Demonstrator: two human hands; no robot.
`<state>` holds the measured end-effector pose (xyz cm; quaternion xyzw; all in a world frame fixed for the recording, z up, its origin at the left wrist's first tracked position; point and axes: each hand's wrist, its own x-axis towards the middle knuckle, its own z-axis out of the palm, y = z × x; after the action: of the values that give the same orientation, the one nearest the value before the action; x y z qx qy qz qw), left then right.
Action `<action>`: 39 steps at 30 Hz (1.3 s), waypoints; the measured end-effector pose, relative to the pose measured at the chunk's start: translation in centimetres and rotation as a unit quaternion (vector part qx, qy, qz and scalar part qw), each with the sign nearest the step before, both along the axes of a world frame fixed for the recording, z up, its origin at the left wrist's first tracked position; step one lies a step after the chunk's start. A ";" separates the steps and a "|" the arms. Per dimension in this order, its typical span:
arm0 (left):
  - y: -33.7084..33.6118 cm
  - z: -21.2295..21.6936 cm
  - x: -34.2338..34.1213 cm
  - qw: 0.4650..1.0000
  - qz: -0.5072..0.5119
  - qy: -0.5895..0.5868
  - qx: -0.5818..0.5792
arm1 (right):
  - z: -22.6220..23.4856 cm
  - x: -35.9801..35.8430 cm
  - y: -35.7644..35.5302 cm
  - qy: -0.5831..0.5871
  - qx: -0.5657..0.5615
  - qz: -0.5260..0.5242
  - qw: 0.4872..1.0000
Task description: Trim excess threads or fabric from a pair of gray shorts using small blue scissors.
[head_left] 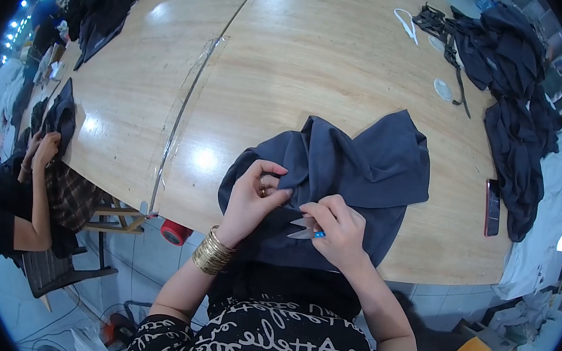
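A dark blue-grey garment (377, 164) lies bunched at the near edge of the table, its lower part hanging toward my lap. My left hand (255, 193), with stacked gold bangles on the wrist, pinches a fold of this cloth between thumb and fingers. Close beside it, my right hand (340, 228) holds small thread snips (300, 233). Their two pointed blades are apart and point left over the cloth, and a bit of blue shows by the fingers. The right thumb and forefinger come together at the fold; whether they grip a thread is too small to tell.
More dark garments (517, 151) are heaped along the right side, with a phone (492, 208) beside them. Another dark pile (108, 3) lies far left. A taped seam (187, 99) crosses the wooden table (292, 61). At left, a co-worker's hands (47, 149) hold dark cloth.
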<state>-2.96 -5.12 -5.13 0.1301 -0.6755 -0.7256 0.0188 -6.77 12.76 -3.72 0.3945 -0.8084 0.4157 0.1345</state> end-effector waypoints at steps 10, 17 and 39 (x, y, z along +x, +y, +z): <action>1.1 2.6 0.5 0.950 0.034 -0.052 0.305 | -0.6 0.8 1.3 -0.044 -0.027 -0.076 0.996; 0.3 1.4 0.4 0.985 -0.006 -0.043 0.165 | 1.3 -0.3 0.9 -0.243 -0.027 -0.016 0.969; 0.3 2.6 0.8 0.995 -0.049 -0.017 0.089 | 1.2 -0.3 1.0 -0.316 -0.020 -0.031 0.948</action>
<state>-2.12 -4.85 -2.55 0.1108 -0.6139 -0.7806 -0.0401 -7.05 13.79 -2.52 0.2148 -0.8127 0.5309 -0.1073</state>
